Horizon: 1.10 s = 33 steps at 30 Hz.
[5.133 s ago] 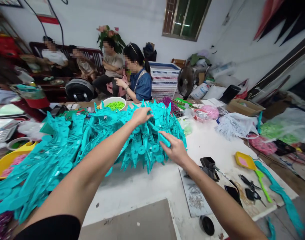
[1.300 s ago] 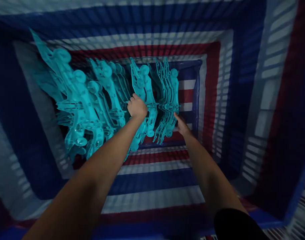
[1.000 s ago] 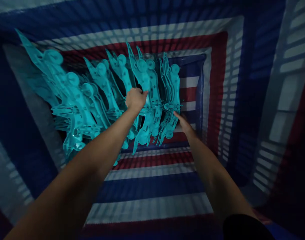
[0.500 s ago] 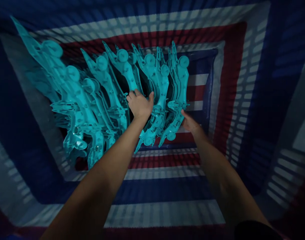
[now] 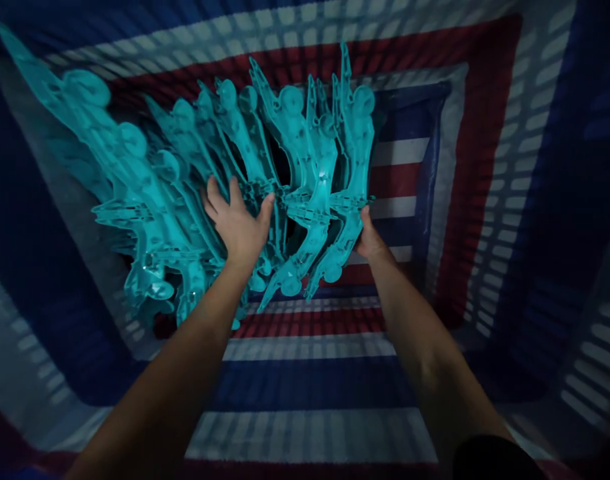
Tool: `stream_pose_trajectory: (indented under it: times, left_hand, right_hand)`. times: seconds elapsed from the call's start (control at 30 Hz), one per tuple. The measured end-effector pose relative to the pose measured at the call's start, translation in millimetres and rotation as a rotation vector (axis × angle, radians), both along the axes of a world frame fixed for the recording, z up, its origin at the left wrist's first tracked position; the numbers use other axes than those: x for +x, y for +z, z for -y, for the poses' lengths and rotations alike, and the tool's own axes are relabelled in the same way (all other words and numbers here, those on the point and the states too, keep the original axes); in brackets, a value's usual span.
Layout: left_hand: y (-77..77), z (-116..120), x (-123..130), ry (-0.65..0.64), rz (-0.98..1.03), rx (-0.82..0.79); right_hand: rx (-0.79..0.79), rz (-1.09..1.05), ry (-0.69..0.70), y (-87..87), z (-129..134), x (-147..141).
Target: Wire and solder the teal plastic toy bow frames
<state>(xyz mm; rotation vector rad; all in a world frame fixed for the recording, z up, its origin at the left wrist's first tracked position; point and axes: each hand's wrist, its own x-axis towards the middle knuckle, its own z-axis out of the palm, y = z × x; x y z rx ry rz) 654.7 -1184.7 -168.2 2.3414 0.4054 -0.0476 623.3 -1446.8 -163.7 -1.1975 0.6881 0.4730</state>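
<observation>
Many curved, translucent turquoise plastic parts (image 5: 292, 140) stand packed side by side in rows, each with round discs and pointed tips. My left hand (image 5: 239, 223) lies over the middle of the row, fingers spread and thumb apart, its fingertips at the parts. At the right end of the row, my right hand (image 5: 369, 237) rests against the lower half of the rightmost part (image 5: 362, 150), with the thumb on its edge. The other fingers of that hand are hidden behind the part.
Around the parts rise the slatted walls of a large basket, lined with red, white and blue striped cloth (image 5: 309, 383). More turquoise parts (image 5: 135, 200) lean at the left wall. Striped cloth shows right of the row.
My left hand has moved left along the row and its fingers have spread. The middle parts now stand closer to the right ones. My right hand has shifted slightly left and up.
</observation>
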Motion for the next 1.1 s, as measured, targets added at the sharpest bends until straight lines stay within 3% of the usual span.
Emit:
stream_pose_trajectory:
  times: [0.17,0.33,0.43,0.7,0.77,0.87,1.1]
  left_hand:
    - [-7.7,2.6,-4.9,-0.077,-0.047,-0.072]
    - [1.8,10.3,-4.1,-0.091,-0.165,-0.121]
    - [11.1,12.4,-4.6,-0.108,-0.228,-0.141]
    - [28.0,20.0,-13.7,-0.184,-0.337,-0.154]
    - [34.3,19.1,-17.9,-0.191,-0.322,-0.157]
    - [52.4,18.5,-25.6,-0.217,-0.286,-0.168]
    - [115.1,22.6,-56.9,-0.298,-0.296,-0.303]
  right_hand:
    - [-0.024,-0.030,0.050,-5.5,-6.9,-3.1]
    - [0.054,-0.049,0.012,-14.2,-23.3,-3.4]
    - [0.107,-0.056,0.021,-8.8,-35.1,-7.1]
    - [0.058,-0.131,-0.090,8.6,-45.0,-6.8]
    - [0.021,-0.161,-0.101,22.5,-47.0,-12.6]
    - [-0.016,-0.187,-0.104,57.3,-52.1,-27.2]
    - [-0.269,-0.261,-0.124,147.4,-55.2,-68.1]
